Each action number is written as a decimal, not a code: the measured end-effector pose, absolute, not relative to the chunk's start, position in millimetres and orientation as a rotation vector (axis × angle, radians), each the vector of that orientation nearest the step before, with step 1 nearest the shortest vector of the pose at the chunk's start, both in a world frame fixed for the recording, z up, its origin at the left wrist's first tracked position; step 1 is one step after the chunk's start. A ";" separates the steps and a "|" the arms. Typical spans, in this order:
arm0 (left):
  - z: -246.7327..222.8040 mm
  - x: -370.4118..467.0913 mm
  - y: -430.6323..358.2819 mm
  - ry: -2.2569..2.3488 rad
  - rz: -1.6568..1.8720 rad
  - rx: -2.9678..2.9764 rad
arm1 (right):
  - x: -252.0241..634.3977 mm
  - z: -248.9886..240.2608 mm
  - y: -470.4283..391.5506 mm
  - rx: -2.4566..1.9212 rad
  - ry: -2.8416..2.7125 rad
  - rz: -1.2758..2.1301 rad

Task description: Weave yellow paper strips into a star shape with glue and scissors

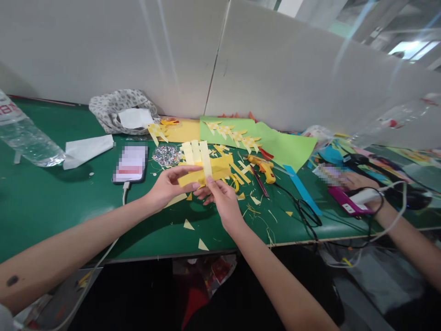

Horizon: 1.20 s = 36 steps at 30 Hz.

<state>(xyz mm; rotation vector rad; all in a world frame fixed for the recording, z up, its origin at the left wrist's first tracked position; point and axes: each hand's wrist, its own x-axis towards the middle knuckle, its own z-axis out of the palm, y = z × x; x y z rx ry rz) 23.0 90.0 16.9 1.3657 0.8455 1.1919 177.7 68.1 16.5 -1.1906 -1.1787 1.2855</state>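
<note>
Gripping yellow strip [188,179] w/ L hand [166,186]; R hand's [223,198] grip pinched on pale strip [206,158] crossing it, over green surface [144,241] w/ scraps [188,225].

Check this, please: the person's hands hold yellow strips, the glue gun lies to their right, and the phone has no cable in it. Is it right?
One part is wrong: the phone has a white cable plugged into its near end, as the head view shows. The rest stands: the left hand and right hand hold yellow strips, and the glue gun lies to their right.
</note>
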 end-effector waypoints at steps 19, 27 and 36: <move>19.6 25.3 92.6 0.823 1.248 1.043 | 178.3 16.9 64.9 -1.227 -1.296 1.218; 14.3 23.9 97.9 0.803 1.128 0.960 | 179.7 18.6 61.2 -1.273 -1.417 1.096; 18.1 24.9 94.5 0.856 1.073 1.015 | 181.6 15.2 62.7 -1.281 -1.444 1.067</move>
